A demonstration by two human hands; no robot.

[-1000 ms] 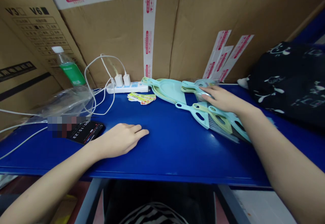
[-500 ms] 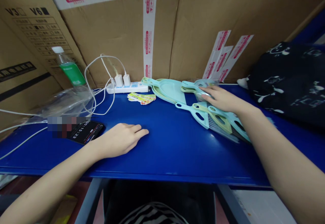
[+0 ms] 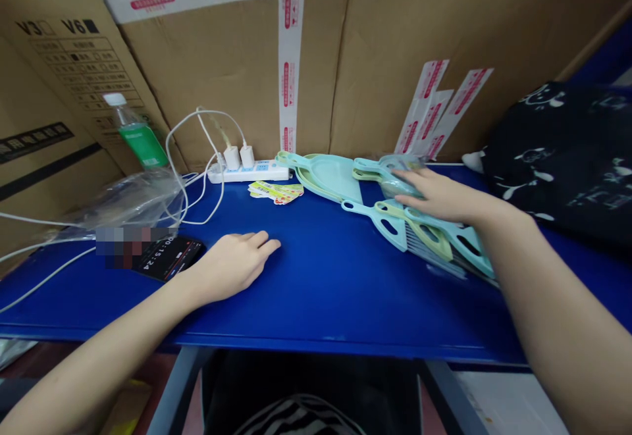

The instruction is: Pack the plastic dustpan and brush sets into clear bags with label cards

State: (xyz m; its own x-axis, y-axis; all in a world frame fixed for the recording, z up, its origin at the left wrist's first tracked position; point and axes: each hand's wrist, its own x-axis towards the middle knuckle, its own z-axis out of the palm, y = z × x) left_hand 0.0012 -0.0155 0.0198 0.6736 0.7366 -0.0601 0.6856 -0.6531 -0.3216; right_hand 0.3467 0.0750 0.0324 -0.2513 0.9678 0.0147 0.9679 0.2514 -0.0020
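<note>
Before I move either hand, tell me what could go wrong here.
Your right hand is over the overlapping brushes and dustpans, so lifting one might drag others along. Your left hand is close to the phone; pulling back could nudge it. The loose cables loop nearby and might snag.

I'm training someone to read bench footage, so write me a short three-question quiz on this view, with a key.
1. Multiple choice: which of these lies over the dustpan-and-brush sets?
A) the bottle
B) the right hand
C) the charging cable

2. True or false: the left hand is on the blue table, apart from the power strip.

3. Fill in the missing digits: the phone shows 00:15:__.

Key: 1: B. 2: True. 3: 24.
</note>
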